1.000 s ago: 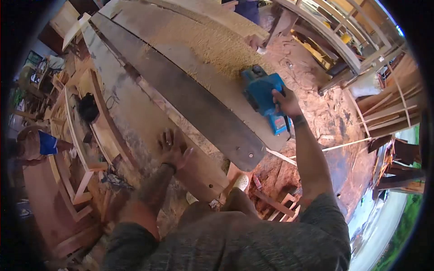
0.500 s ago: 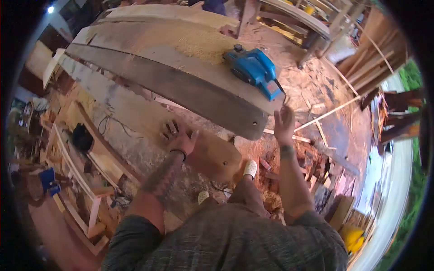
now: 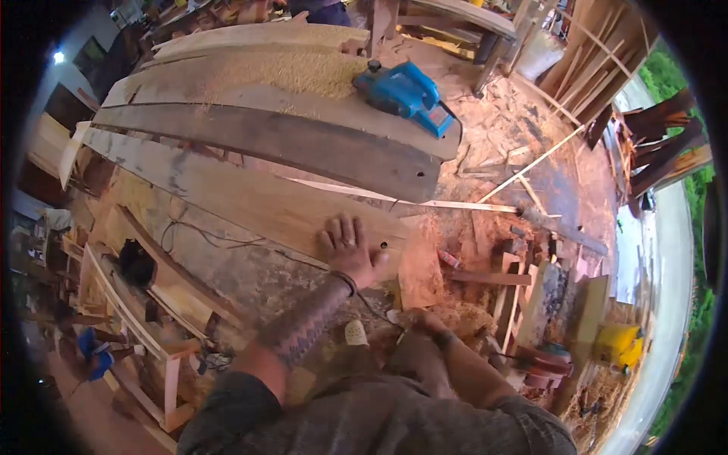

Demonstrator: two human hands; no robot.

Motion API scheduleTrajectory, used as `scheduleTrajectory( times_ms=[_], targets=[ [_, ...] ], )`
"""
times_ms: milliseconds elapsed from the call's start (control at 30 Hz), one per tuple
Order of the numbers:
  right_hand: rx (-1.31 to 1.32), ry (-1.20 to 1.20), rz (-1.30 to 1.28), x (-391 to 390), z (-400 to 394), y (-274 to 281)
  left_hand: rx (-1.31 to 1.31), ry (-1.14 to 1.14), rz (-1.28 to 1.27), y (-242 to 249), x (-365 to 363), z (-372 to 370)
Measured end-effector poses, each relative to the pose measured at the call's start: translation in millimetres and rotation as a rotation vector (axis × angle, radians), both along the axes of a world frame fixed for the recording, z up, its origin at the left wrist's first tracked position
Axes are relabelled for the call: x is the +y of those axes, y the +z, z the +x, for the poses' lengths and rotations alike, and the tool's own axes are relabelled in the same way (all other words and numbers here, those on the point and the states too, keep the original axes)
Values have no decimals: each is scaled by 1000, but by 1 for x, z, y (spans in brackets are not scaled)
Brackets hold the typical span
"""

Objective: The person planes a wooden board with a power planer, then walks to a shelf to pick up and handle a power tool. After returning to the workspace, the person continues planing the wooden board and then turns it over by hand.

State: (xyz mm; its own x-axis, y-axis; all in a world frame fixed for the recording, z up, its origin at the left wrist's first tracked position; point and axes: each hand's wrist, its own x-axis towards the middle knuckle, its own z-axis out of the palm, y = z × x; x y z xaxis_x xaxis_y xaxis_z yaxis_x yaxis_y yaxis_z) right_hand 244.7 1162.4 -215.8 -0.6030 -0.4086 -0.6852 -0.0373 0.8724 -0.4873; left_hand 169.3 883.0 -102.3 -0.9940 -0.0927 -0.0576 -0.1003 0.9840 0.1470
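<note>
My left hand (image 3: 350,249) lies flat with fingers spread on a pale plank (image 3: 250,193), close to the round hole at its near end. A ring shows on one finger and a dark band circles the wrist. Down by my knee is my right hand (image 3: 423,321), its fingers largely hidden; I cannot tell what, if anything, it holds. Beyond the pale plank runs a darker plank (image 3: 296,148), also with a hole near its end. A blue electric planer (image 3: 406,91) rests on a wide board (image 3: 250,98) strewn with wood shavings (image 3: 311,72).
Offcuts (image 3: 516,280) and shavings cover the floor to the right, beside a yellow object (image 3: 618,345). A wooden frame (image 3: 163,345) stands at left. Thin strips cross the floor, and boards (image 3: 599,64) lean at the back right. Another person's legs (image 3: 326,14) show at the top.
My left hand has shifted toward the pale plank's near end and now presses flat. My right hand has dropped from beside the darker plank's end to my knee. The view has shifted slightly.
</note>
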Motion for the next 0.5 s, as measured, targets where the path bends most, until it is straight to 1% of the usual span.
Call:
scheduleTrajectory(
  times_ms=[100,167,200,267,300,333,367,400,433,500],
  targets=[
    [-67,85,2,-43,17,-43,67,-164,-14,-3,6,7],
    [-52,68,57,-77,33,-71,-8,-246,66,15,-6,-1],
    [-23,30,125,-97,44,-84,-49,-288,103,14,-17,-6],
    [26,-201,337,-137,72,-114,0,-178,-3,-14,-58,-18],
    [-26,-307,340,-145,86,-137,31,-123,-53,-21,-73,-25],
    [-72,-415,344,-152,99,-159,2,-50,-32,-27,-84,-29],
    [-116,-327,45,-142,104,-174,-28,29,-12,-19,-88,-31],
    [-136,-263,-139,-138,102,-193,-55,109,8,-13,-87,-34],
    [-173,-202,-326,-133,100,-213,-55,110,-8,-12,-85,-38],
    [-224,-125,-479,-141,107,-248,-74,127,-52,-11,-85,-36]
  ],
)
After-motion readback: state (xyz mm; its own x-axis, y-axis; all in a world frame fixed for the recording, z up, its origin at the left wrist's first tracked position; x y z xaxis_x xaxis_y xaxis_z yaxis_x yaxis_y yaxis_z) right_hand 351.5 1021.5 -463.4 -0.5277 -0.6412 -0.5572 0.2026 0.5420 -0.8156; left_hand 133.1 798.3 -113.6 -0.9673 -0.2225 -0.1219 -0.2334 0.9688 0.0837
